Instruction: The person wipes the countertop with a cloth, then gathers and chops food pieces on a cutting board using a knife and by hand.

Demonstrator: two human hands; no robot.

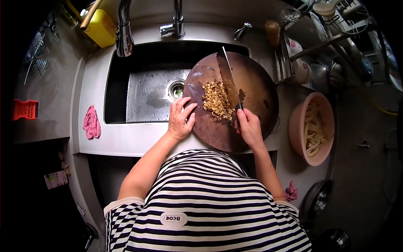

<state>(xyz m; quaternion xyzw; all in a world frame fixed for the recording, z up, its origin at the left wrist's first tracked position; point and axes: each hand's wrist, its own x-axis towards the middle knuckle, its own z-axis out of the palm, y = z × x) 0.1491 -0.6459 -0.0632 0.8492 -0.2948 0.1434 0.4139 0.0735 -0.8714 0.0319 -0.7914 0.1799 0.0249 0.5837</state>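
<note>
A round dark wooden chopping board (252,84) lies over the right part of the sink and the counter. On it is a pile of finely chopped golden-brown bits (216,101), their kind unclear. My right hand (249,128) is closed round the dark handle of a kitchen knife (228,75). The broad blade points away from me, along the right side of the pile, with some bits close against it. At the board's left edge rests my left hand (181,118), fingers apart and holding nothing, short of the pile.
A steel sink (147,96) with a faucet (124,40) lies behind and left. Pink cloths (91,122) sit on the counter. At right stands a pink basin (296,122) of pale strips, below a dish rack (302,50). A yellow jug (100,28) stands back left.
</note>
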